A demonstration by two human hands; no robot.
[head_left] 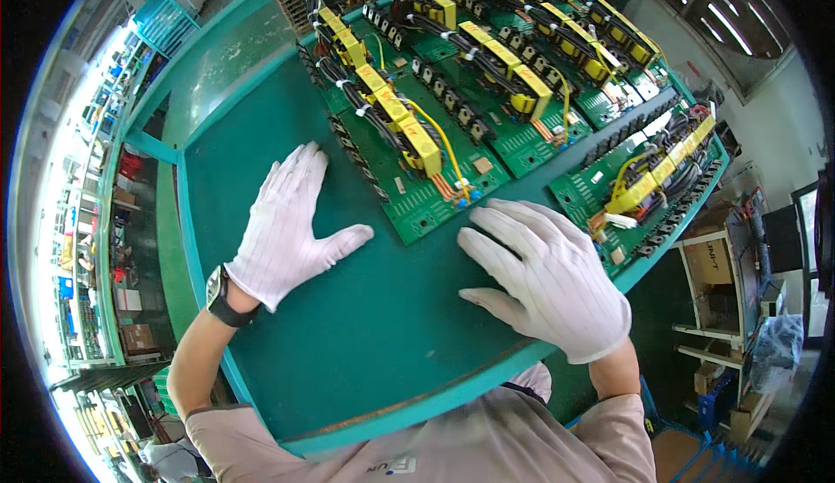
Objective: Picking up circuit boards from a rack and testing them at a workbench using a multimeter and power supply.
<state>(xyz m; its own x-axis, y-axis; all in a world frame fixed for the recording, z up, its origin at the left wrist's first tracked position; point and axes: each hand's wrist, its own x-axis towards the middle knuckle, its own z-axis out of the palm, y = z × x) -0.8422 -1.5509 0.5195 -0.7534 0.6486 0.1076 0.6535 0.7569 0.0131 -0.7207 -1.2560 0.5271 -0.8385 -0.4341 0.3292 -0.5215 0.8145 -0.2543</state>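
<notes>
My left hand (291, 226), in a white striped glove, rests palm down on the green tabletop (365, 335) with its thumb spread away from its fingers. Nothing is in it. My right hand (548, 270), gloved the same way, lies at the near corner of a green circuit board (474, 165), fingers apart; whether it touches the board I cannot tell. That board carries a row of yellow-taped transformers (400, 122), black wires, a yellow wire and a dark heat-sink strip. To the right, another circuit board (609, 183) with similar parts lies at the table's edge.
Several more boards with yellow-taped parts (504, 57) fill the far side of the table. A raised teal rim (409, 409) borders the near edge. Beyond the left side stand long shelves (104, 222); on the right is a rack (718, 283) with boxes.
</notes>
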